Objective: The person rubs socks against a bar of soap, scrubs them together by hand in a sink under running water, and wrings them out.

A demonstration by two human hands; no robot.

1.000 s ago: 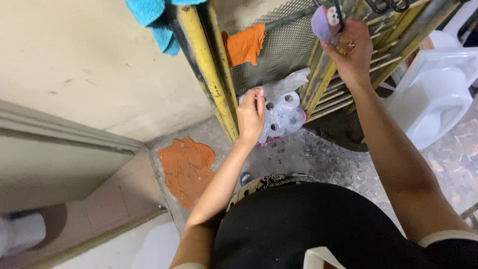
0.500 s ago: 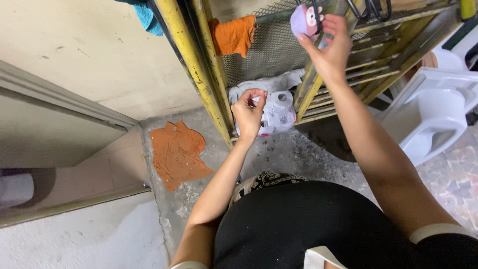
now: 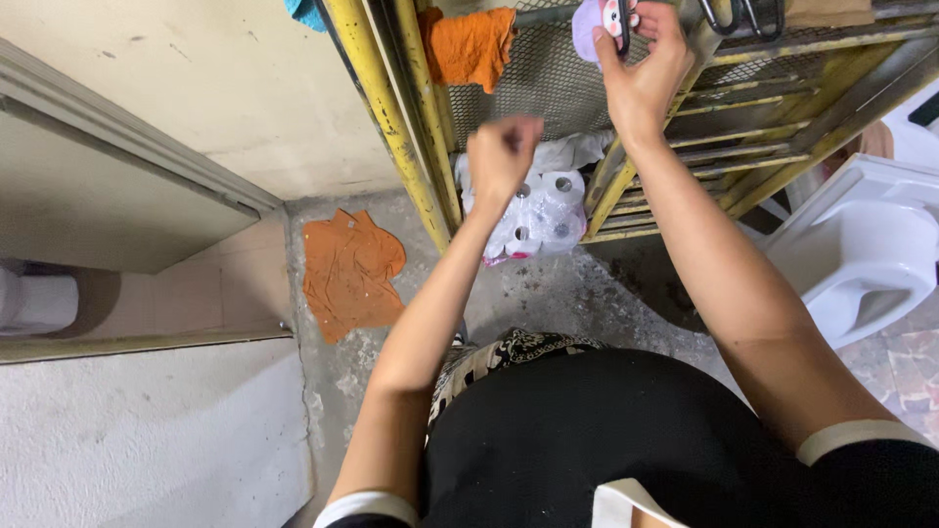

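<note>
My right hand [image 3: 641,68] is raised against the yellow metal gate [image 3: 416,137] and grips a small purple charm [image 3: 591,22] with a cartoon face, which hangs by a dark loop at the top edge of the head view. My left hand [image 3: 501,152] is blurred and closed in a fist, with nothing visible in it. It hovers just above a clear plastic pack of toilet rolls [image 3: 548,210] that lies on the floor against the gate's wire mesh. A white plastic bag [image 3: 572,152] is bunched behind the pack.
One orange rag [image 3: 347,274] lies on the concrete floor at the left, and another orange rag [image 3: 471,44] hangs on the mesh. A white plastic chair [image 3: 866,254] stands at the right. A pale wall and a raised ledge [image 3: 147,347] are on the left.
My left hand has let go of the toilet roll pack, risen and closed into a fist. My right hand stays on the purple charm.
</note>
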